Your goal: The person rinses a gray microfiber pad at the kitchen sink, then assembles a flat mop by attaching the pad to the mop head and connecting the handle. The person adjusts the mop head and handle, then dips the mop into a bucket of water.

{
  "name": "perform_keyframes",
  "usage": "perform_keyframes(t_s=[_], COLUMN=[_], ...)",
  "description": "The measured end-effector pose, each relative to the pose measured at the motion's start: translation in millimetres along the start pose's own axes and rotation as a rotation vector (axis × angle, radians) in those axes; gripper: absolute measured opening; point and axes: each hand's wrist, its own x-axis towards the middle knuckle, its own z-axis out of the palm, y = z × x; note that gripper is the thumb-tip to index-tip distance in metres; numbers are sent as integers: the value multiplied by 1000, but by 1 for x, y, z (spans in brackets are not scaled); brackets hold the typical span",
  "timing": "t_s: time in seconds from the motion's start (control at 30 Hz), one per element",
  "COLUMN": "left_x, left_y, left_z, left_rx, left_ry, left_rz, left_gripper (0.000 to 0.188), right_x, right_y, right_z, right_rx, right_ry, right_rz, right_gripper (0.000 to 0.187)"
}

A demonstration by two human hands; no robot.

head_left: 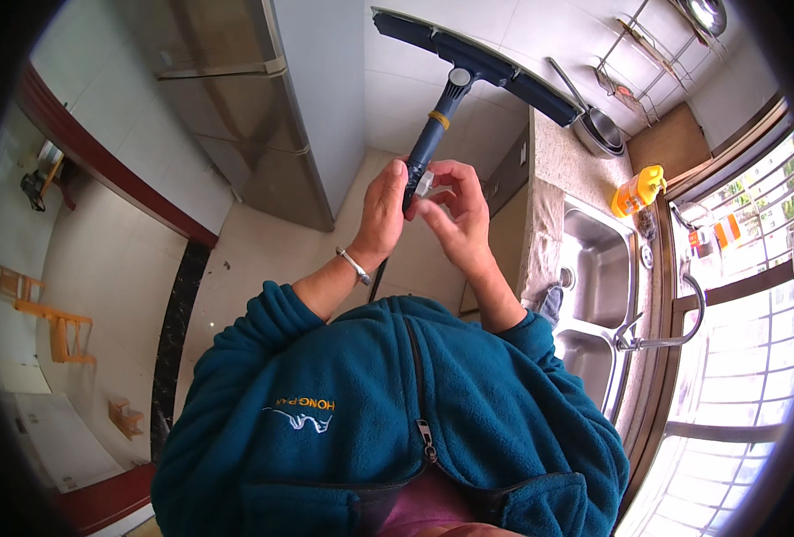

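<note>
One squeegee (458,80), above my grip; head uppermost, handle (427,143) slanting up-right. Hands, two: left (384,204) clamped on handle; right (461,213) at one whitish scrap (426,183), closure I can't make out.

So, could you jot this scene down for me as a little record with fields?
Setting: kitchen, seen from above
Tool: dark squeegee-like tool with a T-shaped head, raised; yellow band on its handle
Left hand: holding the handle
Right hand: beside the handle, fingers at a small whitish piece; grip unclear
Person's right: metal sink, curved faucet, yellow bottle
Person's left: tall fridge
</note>
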Motion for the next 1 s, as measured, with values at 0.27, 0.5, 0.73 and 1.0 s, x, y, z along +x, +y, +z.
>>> perform_keyframes(t_s=[0.27,0.5,0.73,1.0], left_x=[-11,-11,-12,-8], left_y=[6,-2,-7,-22], left_z=[-10,-10,4,13], left_rx=[-49,-56,-37,67], left_ry=[-17,-59,-24,-13], left_rz=[-20,-41,-4,-20], left_gripper=[41,41,39,42], right_x=[-5,-15,-19,-26], right_y=[-11,-12,-7,-2], right_z=[14,11,-5,-16], right_rx=[-516,-59,-375,-331], right_ry=[-32,38,27,24], right_rz=[-348,194,-157,28], right_gripper=[48,30,37,31])
